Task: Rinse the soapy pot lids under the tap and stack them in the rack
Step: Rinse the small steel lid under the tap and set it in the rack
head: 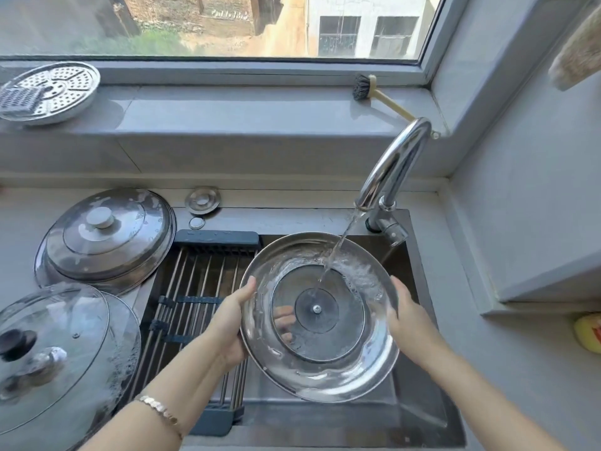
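step: rinsing lid [328,330] under tap [395,164] | left hand [227,320], right hand [411,320]: fingers grip rim | next: possibly suds at edge; turn, then rack [195,288]

Glass lid [48,359] & yellow obj [589,333] cut off at edges; left fingers [283,315] blurry thru held lid [328,379].

The single head-worn camera is looking forward and steeply down from above the sink [422,415], sitting close enough that both forearms [162,395] are showing at the bottom edge. It is facing the window [211,24] behind the tap [393,164], and its wide lens is bending the sill [227,105] and taking in the table [19,229] to the left and the wall [520,190] at right.
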Demonstrator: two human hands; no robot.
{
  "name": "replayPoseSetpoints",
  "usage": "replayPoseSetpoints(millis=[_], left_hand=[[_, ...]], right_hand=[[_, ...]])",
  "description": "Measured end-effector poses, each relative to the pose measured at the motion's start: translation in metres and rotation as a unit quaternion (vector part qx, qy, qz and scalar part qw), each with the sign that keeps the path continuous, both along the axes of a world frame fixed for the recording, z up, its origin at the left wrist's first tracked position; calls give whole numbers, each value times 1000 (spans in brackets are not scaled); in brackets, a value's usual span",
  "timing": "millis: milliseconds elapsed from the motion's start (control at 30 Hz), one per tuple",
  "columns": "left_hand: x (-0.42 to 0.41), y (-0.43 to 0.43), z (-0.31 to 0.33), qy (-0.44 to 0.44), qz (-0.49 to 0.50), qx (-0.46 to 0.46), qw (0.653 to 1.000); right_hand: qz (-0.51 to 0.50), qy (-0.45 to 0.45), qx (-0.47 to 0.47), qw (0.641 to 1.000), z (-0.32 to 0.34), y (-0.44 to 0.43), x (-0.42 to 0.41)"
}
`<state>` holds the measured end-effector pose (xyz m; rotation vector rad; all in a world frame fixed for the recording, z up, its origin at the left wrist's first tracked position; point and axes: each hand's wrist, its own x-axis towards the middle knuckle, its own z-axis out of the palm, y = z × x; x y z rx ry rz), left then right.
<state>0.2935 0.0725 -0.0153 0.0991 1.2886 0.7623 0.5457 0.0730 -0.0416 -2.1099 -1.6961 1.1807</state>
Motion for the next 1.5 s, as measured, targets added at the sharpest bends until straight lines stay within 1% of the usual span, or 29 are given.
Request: replayPoseSetpoints(millis=[67,100,133,200,267,300,367,400,433,467,567,600,667,733,767,833,867,900,933,967,1000,1067,1133,1233,1300,1367,1400,1433,1500], left_hand=[[7,-3,2,3,19,28,999],[11,-5,5,5,28,33,999],[16,-6,9,12,29,38,999],[29,-8,19,11,31,54,998],[42,-8,25,14,36,62,997],[46,-6,26,21,46,70,996],[46,-2,28,18,75,80,994],[42,-1,28,15,84,82,993],[37,0,27,17,86,87,992],[33,-1,27,19,82,94,992],[32,-6,28,14,65,105,992],[36,-7,29,14,59,103,993],[42,-8,31,23,54,87,994],[43,-7,32,35,59,90,994],[41,-6,32,37,63,93,993],[34,-6,35,29,66,92,993],[29,-7,36,32,62,91,993],[26,-9,36,37,54,93,994],[23,-11,35,43,48,93,994],[23,-13,36,46,41,92,994],[24,-15,36,48,33,88,994],[33,-17,37,46,19,76,996],[42,-16,38,30,36,61,997],[41,-11,36,29,72,72,994],[32,-5,37,87,43,74,993],[24,4,36,229,-24,94,968],[22,9,35,308,-69,118,942],[22,13,37,384,-119,145,904],[24,17,45,507,-204,208,811]], right_hand=[[69,-191,26,979,-6,2,-13],[81,-244,45,965,-7,4,-21],[86,-264,72,958,-7,6,-32],[122,-230,112,959,-7,11,-58],[178,-142,132,965,-5,13,-85],[223,-106,147,958,-3,12,-97],[345,-60,175,920,0,7,-107],[394,-62,191,897,-1,5,-102],[414,-75,201,885,-1,6,-93],[407,-100,194,887,-3,8,-81],[283,-161,139,935,-6,24,-57],[247,-164,131,946,-5,29,-58],[235,-141,142,951,-1,31,-75],[305,-89,173,932,-1,21,-91],[364,-80,198,906,-4,13,-94],[453,-101,229,856,-5,3,-84],[459,-138,231,847,-5,4,-74],[436,-155,232,856,-6,7,-64],[399,-153,212,879,-5,12,-56],[365,-155,158,904,-1,18,-51],[339,-158,141,916,-1,25,-51],[302,-163,156,926,1,33,-69],[316,-120,177,924,4,28,-94],[410,-58,207,886,8,13,-109],[438,-30,182,880,10,6,-97],[419,0,131,898,10,2,-80],[397,9,109,911,8,0,-73],[370,11,94,924,5,-2,-65],[324,4,58,944,-2,-7,-54]])
